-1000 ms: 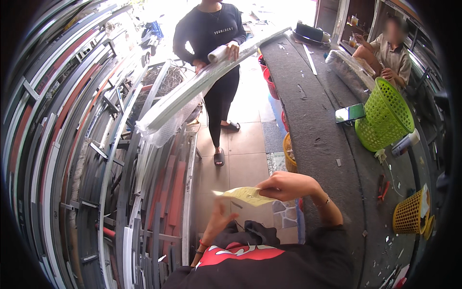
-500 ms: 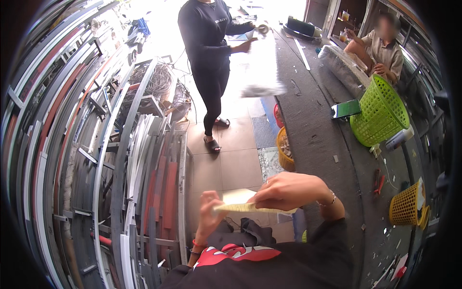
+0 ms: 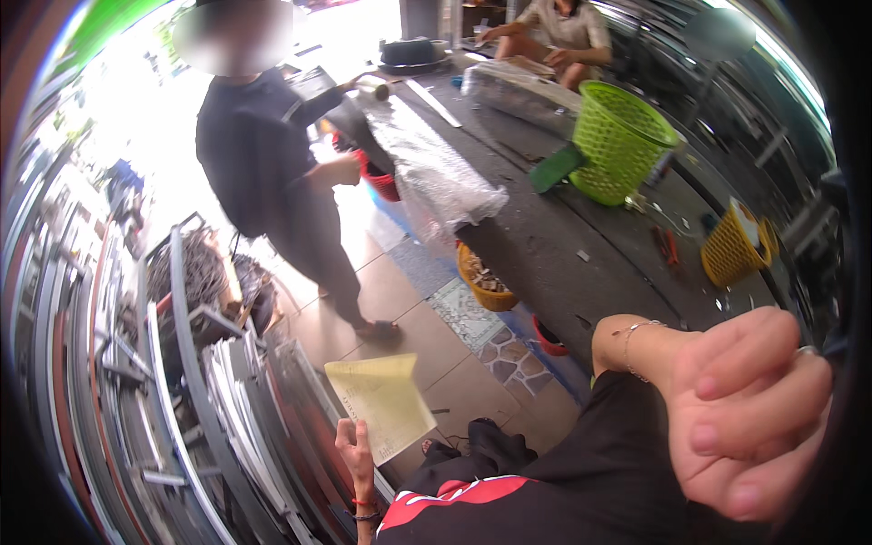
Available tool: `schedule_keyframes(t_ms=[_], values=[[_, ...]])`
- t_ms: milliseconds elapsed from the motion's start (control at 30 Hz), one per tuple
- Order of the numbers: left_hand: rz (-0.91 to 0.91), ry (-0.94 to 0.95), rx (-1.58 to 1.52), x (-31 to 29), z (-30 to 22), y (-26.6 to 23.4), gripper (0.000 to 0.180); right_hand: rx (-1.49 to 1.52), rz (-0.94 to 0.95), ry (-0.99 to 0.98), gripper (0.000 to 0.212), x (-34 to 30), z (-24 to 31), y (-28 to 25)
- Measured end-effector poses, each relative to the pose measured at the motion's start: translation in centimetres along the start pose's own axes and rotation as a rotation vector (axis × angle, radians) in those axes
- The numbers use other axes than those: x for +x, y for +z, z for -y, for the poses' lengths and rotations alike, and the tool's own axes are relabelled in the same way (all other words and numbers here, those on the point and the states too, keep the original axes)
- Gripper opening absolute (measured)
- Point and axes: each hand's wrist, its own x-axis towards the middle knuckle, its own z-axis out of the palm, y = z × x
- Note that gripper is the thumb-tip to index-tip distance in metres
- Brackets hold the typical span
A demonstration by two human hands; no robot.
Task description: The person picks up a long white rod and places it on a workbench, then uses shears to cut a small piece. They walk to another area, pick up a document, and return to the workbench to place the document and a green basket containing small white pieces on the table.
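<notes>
A pale yellow sheet of paper (image 3: 386, 404) with faint writing hangs from my left hand (image 3: 355, 450), whose fingers pinch its lower left edge. It is above the tiled floor, beside the metal rack. My right hand (image 3: 749, 413) is raised close to the camera at the lower right, with its fingers curled into a loose fist. Nothing shows in it. A thin bracelet (image 3: 629, 341) circles that wrist. Behind this hand lies the dark workbench (image 3: 545, 245).
On the bench are a green basket (image 3: 622, 141), a phone (image 3: 556, 168), red-handled pliers (image 3: 668, 245) and a yellow basket (image 3: 731, 250). A standing person (image 3: 263, 154) handles bubble wrap (image 3: 427, 163); another person (image 3: 572, 41) sits beyond. Metal lengths (image 3: 209, 409) fill the left side.
My right hand has let go of the paper and risen to the lower right. My left hand keeps the paper, now lower left. The view has turned right; bubble wrap now lies along the bench.
</notes>
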Motion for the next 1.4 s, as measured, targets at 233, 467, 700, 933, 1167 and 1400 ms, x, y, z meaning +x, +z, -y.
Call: schedule_keyframes(t_ms=[233,467,700,933,1167,1400], values=[[0.218,0.084,0.023,3.8,-0.9,4.6,0.017,-0.181,0.011,-0.065,0.013,0.6,5.1,-3.0],[0.442,0.080,-0.059,-0.2,-4.2,11.3,0.012,-0.257,0.150,-0.338,0.020,0.2,12.1,-7.6],[0.608,0.087,0.023,-10.5,-4.8,16.1,0.014,-0.336,0.281,-0.316,0.011,-8.6,18.6,-13.4],[0.385,0.163,-0.173,-14.6,-2.1,17.8,0.025,-0.467,0.790,0.705,0.026,-22.5,22.0,-19.8],[0.396,0.123,0.101,-7.6,-1.1,16.6,0.020,-0.535,0.602,1.230,0.022,-31.0,32.8,-26.7],[0.525,0.304,0.030,-2.0,-1.0,17.3,0.020,-0.668,0.382,1.567,0.016,-34.3,43.1,-29.7]])
